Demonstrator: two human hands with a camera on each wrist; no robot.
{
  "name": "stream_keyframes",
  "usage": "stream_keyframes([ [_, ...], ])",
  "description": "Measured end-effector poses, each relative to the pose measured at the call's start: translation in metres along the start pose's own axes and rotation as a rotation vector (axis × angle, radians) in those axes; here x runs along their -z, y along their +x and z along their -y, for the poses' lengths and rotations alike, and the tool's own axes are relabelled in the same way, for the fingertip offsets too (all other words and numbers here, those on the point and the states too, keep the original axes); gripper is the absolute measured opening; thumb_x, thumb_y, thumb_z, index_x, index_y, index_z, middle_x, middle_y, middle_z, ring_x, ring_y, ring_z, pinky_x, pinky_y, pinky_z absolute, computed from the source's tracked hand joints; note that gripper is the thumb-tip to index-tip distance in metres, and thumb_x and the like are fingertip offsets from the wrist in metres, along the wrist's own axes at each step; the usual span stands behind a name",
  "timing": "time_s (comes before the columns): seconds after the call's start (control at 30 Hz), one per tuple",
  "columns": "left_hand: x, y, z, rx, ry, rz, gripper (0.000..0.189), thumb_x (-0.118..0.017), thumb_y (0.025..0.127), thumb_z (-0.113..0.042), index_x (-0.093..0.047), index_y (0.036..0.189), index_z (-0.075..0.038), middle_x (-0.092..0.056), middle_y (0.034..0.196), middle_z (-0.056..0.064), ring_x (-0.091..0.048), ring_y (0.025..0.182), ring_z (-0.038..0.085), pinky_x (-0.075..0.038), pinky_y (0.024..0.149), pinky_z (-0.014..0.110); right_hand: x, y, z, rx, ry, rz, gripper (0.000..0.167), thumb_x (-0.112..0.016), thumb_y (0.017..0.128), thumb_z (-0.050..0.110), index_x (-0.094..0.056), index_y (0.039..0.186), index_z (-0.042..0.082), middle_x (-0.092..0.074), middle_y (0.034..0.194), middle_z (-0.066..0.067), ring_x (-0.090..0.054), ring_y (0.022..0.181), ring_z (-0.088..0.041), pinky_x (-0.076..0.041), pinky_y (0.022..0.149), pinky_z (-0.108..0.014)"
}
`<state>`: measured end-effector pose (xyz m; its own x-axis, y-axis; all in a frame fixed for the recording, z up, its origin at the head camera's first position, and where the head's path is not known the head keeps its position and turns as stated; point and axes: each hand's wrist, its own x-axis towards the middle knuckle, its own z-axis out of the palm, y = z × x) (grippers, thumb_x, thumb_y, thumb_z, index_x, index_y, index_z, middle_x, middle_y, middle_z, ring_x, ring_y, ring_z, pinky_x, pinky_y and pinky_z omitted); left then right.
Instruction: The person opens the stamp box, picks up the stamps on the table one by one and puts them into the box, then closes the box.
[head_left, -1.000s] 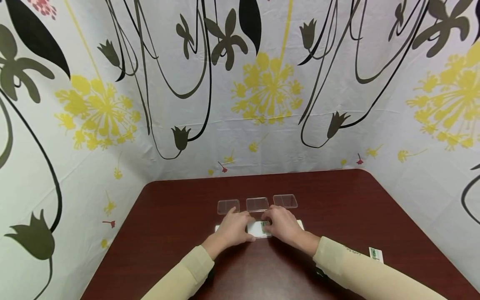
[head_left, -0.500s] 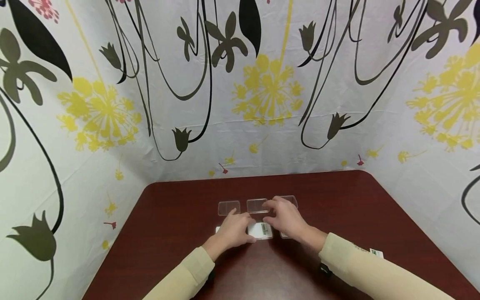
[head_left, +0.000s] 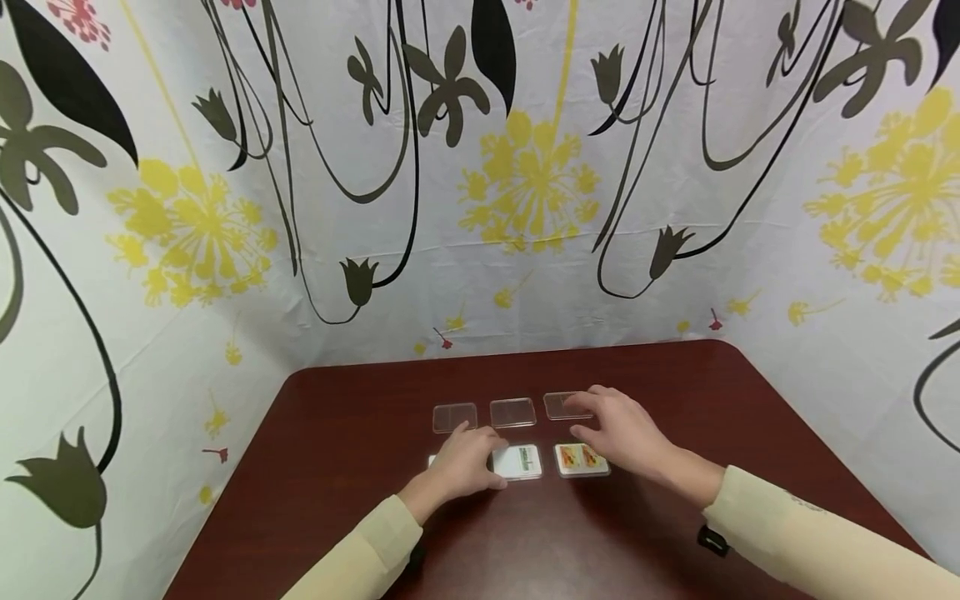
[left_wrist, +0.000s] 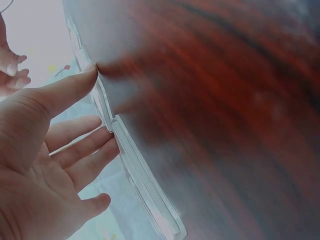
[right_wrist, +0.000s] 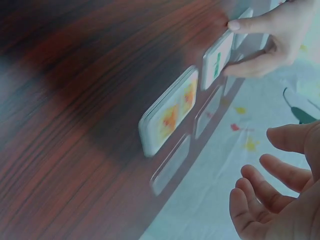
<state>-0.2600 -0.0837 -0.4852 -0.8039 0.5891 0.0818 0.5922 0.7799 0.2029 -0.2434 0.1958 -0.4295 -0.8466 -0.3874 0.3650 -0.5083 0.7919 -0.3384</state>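
Note:
My left hand (head_left: 460, 461) holds the left end of a flat clear plastic case (head_left: 525, 463) by its near and far edges, thumb in front. A white card with green print shows in this case. To its left, another flat case (left_wrist: 145, 185) is mostly covered by the same hand in the head view. On the right lies a third case (head_left: 582, 461) with two orange-yellow pictures. My right hand (head_left: 621, 429) hovers over its back right corner, fingers loosely bent and holding nothing. Its fingertips overlap a clear empty lid (head_left: 557, 406) behind.
Two more clear lids, one on the left (head_left: 454, 418) and one in the middle (head_left: 513, 412), lie in a row behind the cases. The dark red wooden table (head_left: 502, 542) ends at a floral cloth backdrop (head_left: 420, 325).
My right hand has let go of the middle case and moved right and back, uncovering the right case with its orange pictures. The left hand stays in place.

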Motion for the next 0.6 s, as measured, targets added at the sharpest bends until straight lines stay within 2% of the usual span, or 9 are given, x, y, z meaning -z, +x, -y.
stream_keyframes([
  [0.33, 0.003, -0.003, -0.002, -0.003, -0.021, -0.001, 0.056, -0.087, 0.078, -0.037, -0.07, 0.127, -0.016, -0.064, 0.126, 0.0, -0.057, 0.119, 0.016, -0.031, 0.113, 0.052, 0.037, -0.039, -0.041, -0.077, -0.074, 0.041, 0.037, -0.083, 0.083, 0.02, -0.072, 0.118, 0.016, -0.067, 0.101, 0.005, -0.065, 0.096, -0.021, -0.053, 0.073, -0.042],
  [0.47, 0.004, -0.004, -0.004, 0.004, -0.011, -0.003, 0.055, -0.087, 0.078, -0.038, -0.07, 0.126, -0.016, -0.065, 0.125, -0.001, -0.058, 0.117, 0.017, -0.031, 0.113, 0.053, 0.05, -0.057, -0.058, -0.128, -0.091, 0.09, 0.038, -0.083, 0.083, 0.021, -0.071, 0.119, 0.016, -0.067, 0.1, 0.004, -0.066, 0.092, -0.022, -0.052, 0.066, -0.039],
  [0.6, 0.004, -0.005, -0.004, 0.009, -0.007, -0.008, 0.055, -0.088, 0.077, -0.038, -0.071, 0.124, -0.015, -0.066, 0.122, -0.001, -0.059, 0.115, 0.017, -0.032, 0.112, 0.053, 0.063, -0.073, -0.075, -0.183, -0.104, 0.173, 0.043, -0.082, 0.082, 0.023, -0.069, 0.122, 0.012, -0.067, 0.099, -0.001, -0.065, 0.085, -0.021, -0.047, 0.06, -0.035],
])
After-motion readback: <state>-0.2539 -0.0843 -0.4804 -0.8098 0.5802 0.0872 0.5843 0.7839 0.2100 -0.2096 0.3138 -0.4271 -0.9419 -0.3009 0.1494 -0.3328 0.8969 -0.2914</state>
